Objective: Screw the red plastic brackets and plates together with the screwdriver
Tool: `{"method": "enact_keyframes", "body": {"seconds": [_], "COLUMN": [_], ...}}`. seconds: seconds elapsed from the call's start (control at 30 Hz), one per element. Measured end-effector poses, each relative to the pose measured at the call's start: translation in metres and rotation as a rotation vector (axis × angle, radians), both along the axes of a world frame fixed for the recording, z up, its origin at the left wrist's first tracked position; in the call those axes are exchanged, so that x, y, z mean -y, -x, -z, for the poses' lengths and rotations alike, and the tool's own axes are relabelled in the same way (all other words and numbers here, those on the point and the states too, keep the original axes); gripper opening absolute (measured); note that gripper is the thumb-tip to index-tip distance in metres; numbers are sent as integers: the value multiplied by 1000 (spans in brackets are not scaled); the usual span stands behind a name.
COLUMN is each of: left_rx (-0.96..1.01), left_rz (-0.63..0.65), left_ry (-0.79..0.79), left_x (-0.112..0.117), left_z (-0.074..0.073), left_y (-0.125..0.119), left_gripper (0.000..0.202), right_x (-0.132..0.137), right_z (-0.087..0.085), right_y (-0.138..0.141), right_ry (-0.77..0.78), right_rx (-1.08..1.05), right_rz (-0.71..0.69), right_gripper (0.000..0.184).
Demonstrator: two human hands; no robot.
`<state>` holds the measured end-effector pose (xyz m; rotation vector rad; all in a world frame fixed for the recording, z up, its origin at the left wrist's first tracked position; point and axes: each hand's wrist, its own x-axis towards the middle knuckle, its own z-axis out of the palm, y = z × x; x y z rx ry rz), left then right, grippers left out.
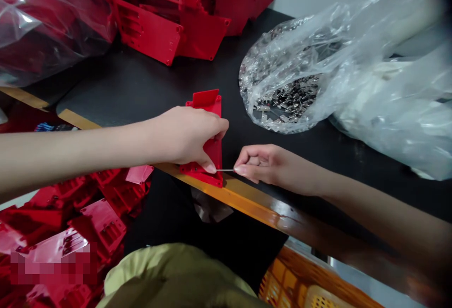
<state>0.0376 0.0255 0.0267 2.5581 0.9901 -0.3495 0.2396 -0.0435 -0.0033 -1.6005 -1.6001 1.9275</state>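
A red plastic panel (213,156) lies at the table's front edge, its lower end over the wooden edging. My left hand (192,133) is closed over the panel, gripping it, with the thumb pressed near its lower part. From the right, my right hand (263,164) pinches a thin metal rod (225,170) between thumb and fingertips. The rod points left and its far end meets my left thumb at the panel's lower part. Whether that end sits inside the panel is hidden by the thumb.
Red panels (148,30) are heaped at the back, beside a clear plastic bag (45,30). A plastic bag of small metal parts (289,98) stands right. More red parts (102,228) pile up lower left. An orange basket (282,279) is below the wooden table edge (254,204).
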Motion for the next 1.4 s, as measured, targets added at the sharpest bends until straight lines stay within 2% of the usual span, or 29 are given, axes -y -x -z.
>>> {"method": "enact_keyframes", "body": {"seconds": [0.2, 0.27, 0.33, 0.37, 0.4, 0.43, 0.5, 0.6, 0.67, 0.77, 0.83, 0.93, 1.03, 1.13, 1.23, 1.3, 1.4], "left_rx": [18, 177, 462, 617, 760, 824, 870, 893, 861, 856, 877, 894, 929, 975, 993, 981, 983], "left_rz": [-42, -37, -20, -46, -108, -168, -180, 30, 138, 172, 175, 182, 179, 193, 192, 189, 188], "left_ry": [145, 165, 161, 106, -34, -184, -410, -567, -637, -688, -730, -829, -901, -962, -997, -1000, -987], "left_x": [-10, -8, 0, 7, 16, 26, 46, 70, 77, 78, 76, 72, 68, 63, 61, 60, 60], "left_z": [6, 12, 19, 24, 29, 35, 48, 67, 78, 91, 98, 105, 107, 106, 105, 104, 104], "left_y": [3, 14, 29, 38, 47, 55, 69, 80, 81, 79, 77, 74, 70, 67, 65, 65, 66], "left_gripper": [46, 45, 42, 35, 29, 20, 12, 25, 39, 52, 50, 34, 16, 10, 8, 9, 9], "right_x": [-8, -6, -1, 3, 7, 13, 25, 43, 50, 50, 43, 27, 15, 9, 5, 3, 2], "right_z": [-2, -5, -12, -17, -22, -28, -38, -48, -49, -47, -44, -40, -42, -52, -63, -66, -64], "right_y": [-1, -7, -16, -21, -25, -29, -33, -26, -16, 2, 15, 36, 56, 72, 84, 92, 104], "right_ry": [218, 238, 224, 191, 135, 58, -128, -509, -765, -926, -927, -939, -925, -722, -507, -448, -439], "right_rx": [-52, -103, -166, -191, -205, -199, -105, 154, 245, 209, 7, -419, -590, -665, -675, -683, -641], "right_rz": [26, 35, 66, 86, 111, 139, 192, 317, 418, 518, 630, 832, 896, 855, 791, 701, 588], "right_gripper": [35, 33, 30, 29, 32, 37, 41, 27, 16, 16, 15, 26, 27, 33, 58, 68, 75]}}
